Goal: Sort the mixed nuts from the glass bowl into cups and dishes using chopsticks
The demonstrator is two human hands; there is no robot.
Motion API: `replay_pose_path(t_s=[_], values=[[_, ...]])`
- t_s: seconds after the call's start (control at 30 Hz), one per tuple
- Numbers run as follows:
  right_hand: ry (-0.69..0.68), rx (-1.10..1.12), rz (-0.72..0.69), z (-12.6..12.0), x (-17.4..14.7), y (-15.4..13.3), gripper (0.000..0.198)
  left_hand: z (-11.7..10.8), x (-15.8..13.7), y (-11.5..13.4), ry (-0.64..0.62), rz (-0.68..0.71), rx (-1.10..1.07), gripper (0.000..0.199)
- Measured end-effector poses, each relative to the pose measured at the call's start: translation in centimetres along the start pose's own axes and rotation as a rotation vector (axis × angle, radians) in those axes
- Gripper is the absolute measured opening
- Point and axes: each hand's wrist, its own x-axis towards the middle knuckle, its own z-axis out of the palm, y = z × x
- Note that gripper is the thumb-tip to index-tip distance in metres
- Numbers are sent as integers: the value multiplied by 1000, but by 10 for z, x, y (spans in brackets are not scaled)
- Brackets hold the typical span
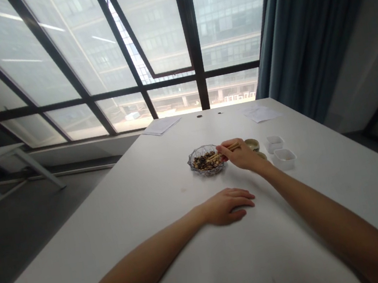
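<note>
My right hand [239, 153] is closed around a pair of wooden chopsticks [215, 156]. Their tips reach down into a clear, scalloped glass bowl [209, 172] that holds a heap of small mixed dark and pale pieces [202, 162], perhaps seeds or nuts; I cannot tell which. My left hand [228, 206] lies flat on the white table [160, 189], nearer to me than the bowl, with its fingers stretched out and nothing in them. Just behind my right hand stand two small greenish bowls [252, 144], partly hidden by it.
To the right of the green bowls stand two clear plastic tubs [285, 159]. Papers [161, 126] lie at the far left of the table, and more sheets [262, 113] at the far right. A small dark disc [199, 116] rests near the back edge, before the windows.
</note>
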Motion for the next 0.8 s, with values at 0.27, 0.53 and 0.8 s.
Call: replay_pose_path(t_s=[0.27, 0.53, 0.8], values=[[6, 9, -38, 8, 4, 22, 36, 0, 0, 0, 9, 6, -14, 36], [-4, 22, -44, 11, 4, 27, 34, 0, 0, 0, 11, 3, -16, 37], [43, 46, -14, 14, 6, 34, 39, 1, 0, 0, 10, 0, -16, 37]])
